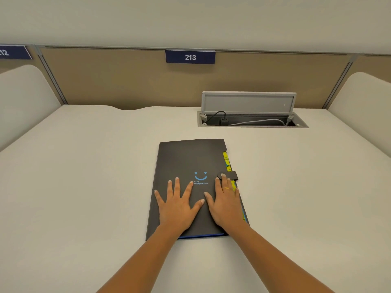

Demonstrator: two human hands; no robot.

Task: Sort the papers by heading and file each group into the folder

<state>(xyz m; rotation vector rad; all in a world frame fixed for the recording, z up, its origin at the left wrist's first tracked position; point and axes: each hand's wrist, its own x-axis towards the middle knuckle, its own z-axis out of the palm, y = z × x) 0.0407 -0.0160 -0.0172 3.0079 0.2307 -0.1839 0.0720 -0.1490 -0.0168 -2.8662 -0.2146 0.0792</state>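
Folder [190, 161] first: it lies shut on the counter [84, 187] directly under our 2 hands, dark cover up, with a blue smile printed just beyond our fingertips. Our left hand [177, 206] lies flat on the cover with the fingers spread wide. Our right hand [226, 206] lies flat beside it with straight fingers, closer together, and its longest fingertips reach the snap strap [228, 176] that wraps round the folder's right edge. Neither hand pinches or grips anything.

As for progress, we see no loose papers anywhere on the counter. Yellow index tabs [226, 158] stick out past the cover just beyond and to the right of our right hand, and a blue edge [201, 236] shows along the near side between our wrists. We cannot tell what the pockets hold. With the strap apparently over its stud and no sheets outside, we judge the sorting and filing done, with at most a last press on the fastener left.

Well beyond our right hand an open cable box [251, 120] is sunk in the counter, its flap [248, 102] raised and wires inside. Farther off, the partition [105, 81] carries a plate reading 213 [190, 57]. Nothing lies near our hands to hinder them.
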